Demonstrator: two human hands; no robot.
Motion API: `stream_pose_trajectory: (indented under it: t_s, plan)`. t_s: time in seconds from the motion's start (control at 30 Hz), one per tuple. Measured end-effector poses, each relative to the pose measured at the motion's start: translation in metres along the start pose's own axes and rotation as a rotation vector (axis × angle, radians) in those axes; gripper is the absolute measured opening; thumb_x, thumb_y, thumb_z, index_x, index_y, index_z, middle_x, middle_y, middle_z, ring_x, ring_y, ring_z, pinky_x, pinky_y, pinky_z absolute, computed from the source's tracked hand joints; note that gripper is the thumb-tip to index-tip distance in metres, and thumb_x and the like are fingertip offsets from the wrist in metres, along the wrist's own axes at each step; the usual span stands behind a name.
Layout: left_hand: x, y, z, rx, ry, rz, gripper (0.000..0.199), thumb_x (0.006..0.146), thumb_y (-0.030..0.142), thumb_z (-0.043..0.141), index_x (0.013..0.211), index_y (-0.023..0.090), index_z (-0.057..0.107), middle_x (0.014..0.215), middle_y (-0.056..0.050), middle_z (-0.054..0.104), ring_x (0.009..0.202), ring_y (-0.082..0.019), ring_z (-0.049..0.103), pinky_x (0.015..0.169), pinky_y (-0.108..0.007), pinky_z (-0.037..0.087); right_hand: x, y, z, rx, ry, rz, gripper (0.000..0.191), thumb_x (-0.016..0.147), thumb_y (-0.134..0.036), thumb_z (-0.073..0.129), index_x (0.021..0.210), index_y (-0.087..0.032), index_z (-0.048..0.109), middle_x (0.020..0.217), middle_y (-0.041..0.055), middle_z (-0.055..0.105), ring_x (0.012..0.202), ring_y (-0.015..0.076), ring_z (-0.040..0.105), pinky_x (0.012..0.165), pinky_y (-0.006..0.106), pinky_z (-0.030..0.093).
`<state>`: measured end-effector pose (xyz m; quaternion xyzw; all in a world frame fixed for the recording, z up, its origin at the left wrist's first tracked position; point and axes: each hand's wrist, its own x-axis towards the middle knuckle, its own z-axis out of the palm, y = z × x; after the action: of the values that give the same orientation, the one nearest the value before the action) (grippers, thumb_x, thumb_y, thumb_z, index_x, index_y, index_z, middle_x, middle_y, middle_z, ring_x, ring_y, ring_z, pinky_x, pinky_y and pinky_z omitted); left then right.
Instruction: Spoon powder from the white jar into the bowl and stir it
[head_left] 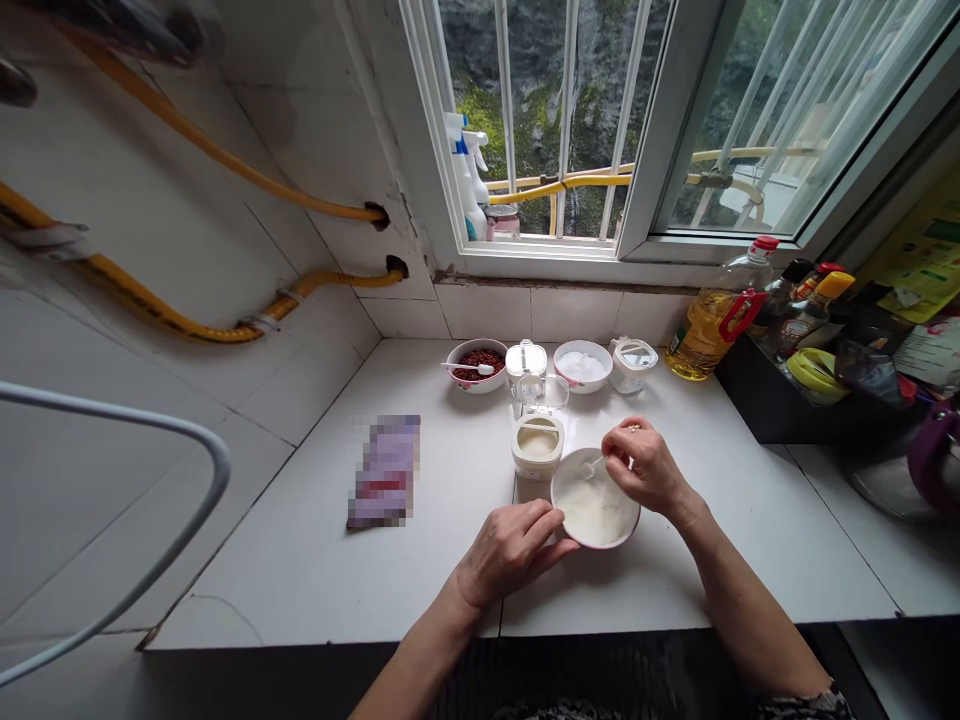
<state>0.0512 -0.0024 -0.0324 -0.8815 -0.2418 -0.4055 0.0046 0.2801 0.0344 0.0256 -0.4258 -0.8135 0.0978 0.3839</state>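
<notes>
A white bowl (598, 512) with pale, powdery contents stands near the front of the counter. My left hand (517, 550) is closed on the bowl's left rim, thumb below and fingers on the edge. Over the bowl's upper right side, my right hand (643, 465) pinches a small clear spoon (592, 467), its tip down at the contents. Just behind and left of the bowl is an open square container (538, 462) of pale powder, its clear lid (541, 391) tipped back.
Along the back stand a bowl of red-brown bits (478, 380) with a white spoon, a white canister (526, 358), a bowl of white powder (583, 368) and a lidded jar (634, 366). An oil bottle (701, 335) stands right; a blurred purple packet (386, 470) lies left.
</notes>
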Motion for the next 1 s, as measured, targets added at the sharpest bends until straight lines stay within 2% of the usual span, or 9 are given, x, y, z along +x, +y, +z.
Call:
stream_pose_trajectory:
  t_s: [0.03, 0.13, 0.3, 0.4, 0.53, 0.63, 0.77, 0.83, 1.0]
  plan:
    - [0.0, 0.0, 0.0, 0.003, -0.002, -0.002, 0.02, 0.098, 0.035, 0.052, 0.097, 0.015, 0.056, 0.075, -0.004, 0.065, 0.061, -0.014, 0.063, 0.052, -0.024, 0.047, 0.0, -0.001, 0.003, 0.001, -0.033, -0.023, 0.017, 0.069, -0.006, 0.047, 0.067, -0.022, 0.052, 0.054, -0.0055, 0.053, 0.047, 0.0111, 0.036, 0.079, 0.037, 0.044]
    - [-0.001, 0.0, 0.0, 0.006, -0.007, -0.009, 0.02, 0.096, 0.034, 0.055, 0.096, 0.015, 0.057, 0.074, -0.004, 0.064, 0.059, -0.014, 0.063, 0.052, -0.023, 0.047, -0.001, -0.006, 0.011, 0.067, -0.091, -0.023, 0.019, 0.072, -0.006, 0.045, 0.067, -0.022, 0.052, 0.06, -0.0019, 0.058, 0.055, 0.0142, 0.044, 0.074, 0.034, 0.045]
    - [0.0, 0.001, 0.0, 0.006, -0.005, -0.012, 0.022, 0.098, 0.036, 0.05, 0.095, 0.015, 0.057, 0.073, -0.004, 0.064, 0.059, -0.013, 0.062, 0.053, -0.023, 0.048, -0.002, -0.006, 0.009, 0.145, -0.061, 0.103, 0.019, 0.07, -0.007, 0.045, 0.066, -0.023, 0.054, 0.063, 0.0006, 0.061, 0.066, 0.018, 0.052, 0.07, 0.032, 0.045]
    - [0.001, 0.001, -0.001, 0.007, -0.001, -0.011, 0.023, 0.099, 0.037, 0.049, 0.095, 0.015, 0.057, 0.073, -0.004, 0.065, 0.06, -0.013, 0.062, 0.053, -0.023, 0.048, -0.002, -0.003, 0.008, 0.147, -0.067, 0.142, 0.019, 0.069, -0.007, 0.045, 0.064, -0.022, 0.054, 0.062, 0.0006, 0.06, 0.067, 0.0181, 0.053, 0.07, 0.032, 0.045]
    - [0.001, 0.001, 0.0, 0.004, 0.0, -0.018, 0.023, 0.099, 0.037, 0.05, 0.095, 0.015, 0.056, 0.074, -0.004, 0.065, 0.06, -0.014, 0.063, 0.052, -0.024, 0.048, -0.002, -0.005, 0.011, 0.207, -0.147, 0.162, 0.018, 0.068, -0.008, 0.044, 0.062, -0.022, 0.055, 0.061, 0.0007, 0.061, 0.069, 0.0186, 0.052, 0.069, 0.031, 0.044]
    - [0.001, 0.001, 0.0, 0.007, -0.004, -0.021, 0.023, 0.099, 0.037, 0.05, 0.096, 0.015, 0.057, 0.073, -0.004, 0.064, 0.059, -0.013, 0.062, 0.053, -0.023, 0.048, -0.002, -0.008, 0.01, 0.312, -0.12, 0.272, 0.017, 0.066, -0.01, 0.045, 0.059, -0.022, 0.055, 0.056, 0.0003, 0.058, 0.068, 0.0184, 0.053, 0.063, 0.029, 0.043]
    - [0.001, 0.001, -0.001, 0.015, -0.004, -0.017, 0.024, 0.099, 0.037, 0.049, 0.095, 0.015, 0.057, 0.073, -0.004, 0.064, 0.06, -0.013, 0.062, 0.053, -0.023, 0.048, 0.001, -0.005, 0.005, 0.58, -0.054, 0.514, 0.011, 0.066, -0.017, 0.046, 0.061, -0.021, 0.055, 0.047, -0.0042, 0.052, 0.047, 0.0127, 0.046, 0.052, 0.026, 0.039]
    - [0.002, 0.001, -0.002, 0.011, -0.008, -0.018, 0.024, 0.099, 0.037, 0.048, 0.095, 0.015, 0.056, 0.073, -0.004, 0.064, 0.06, -0.013, 0.061, 0.053, -0.023, 0.047, 0.003, -0.003, 0.002, 0.695, -0.023, 0.608, 0.009, 0.065, -0.019, 0.048, 0.062, -0.02, 0.056, 0.044, -0.0047, 0.052, 0.043, 0.0118, 0.044, 0.049, 0.026, 0.037]
    - [0.001, 0.001, -0.001, 0.002, -0.012, -0.013, 0.023, 0.1, 0.037, 0.048, 0.096, 0.016, 0.055, 0.074, -0.003, 0.064, 0.06, -0.013, 0.061, 0.053, -0.023, 0.046, 0.008, 0.001, 0.0, 0.822, 0.042, 0.72, 0.007, 0.061, -0.021, 0.051, 0.058, -0.019, 0.058, 0.04, -0.0031, 0.053, 0.041, 0.0112, 0.043, 0.048, 0.025, 0.036]
